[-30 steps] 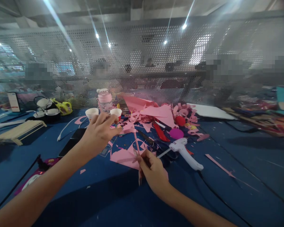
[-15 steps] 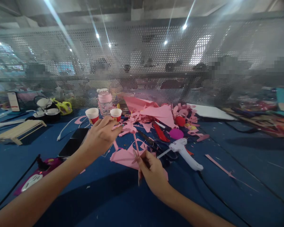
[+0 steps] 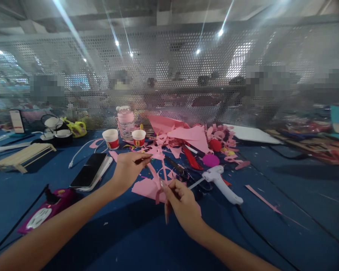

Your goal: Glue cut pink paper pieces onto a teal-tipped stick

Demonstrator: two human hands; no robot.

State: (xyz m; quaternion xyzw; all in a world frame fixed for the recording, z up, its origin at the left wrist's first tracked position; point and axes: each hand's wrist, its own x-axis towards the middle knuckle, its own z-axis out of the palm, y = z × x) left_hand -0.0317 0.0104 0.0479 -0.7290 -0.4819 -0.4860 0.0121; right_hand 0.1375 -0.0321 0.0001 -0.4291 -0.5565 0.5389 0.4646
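In the middle of the table, my right hand (image 3: 183, 203) is closed in a pinch around a thin pink stick (image 3: 164, 169). The stick stands nearly upright, and pink paper petals (image 3: 157, 152) show at its top. My left hand (image 3: 128, 171), to the left of the stick, pinches a pink paper strip (image 3: 153, 172) between thumb and fingers. The strip hangs from the fingertips toward the stick's lower part; whether it is fixed there I cannot tell. Beneath both hands lies a cut pink paper sheet (image 3: 144, 188).
A white glue gun (image 3: 223, 184) and dark-handled scissors (image 3: 183, 171) lie right of my hands. Pink paper scraps (image 3: 189, 135) pile up behind. Left are two paper cups (image 3: 111, 140), a phone (image 3: 89, 171) and a purple power strip (image 3: 48, 209). A perforated screen (image 3: 169, 75) stands behind.
My left hand has come down and slightly left, away from the cups, and the pink strip now shows below its fingers. My right hand and the stick have barely moved.
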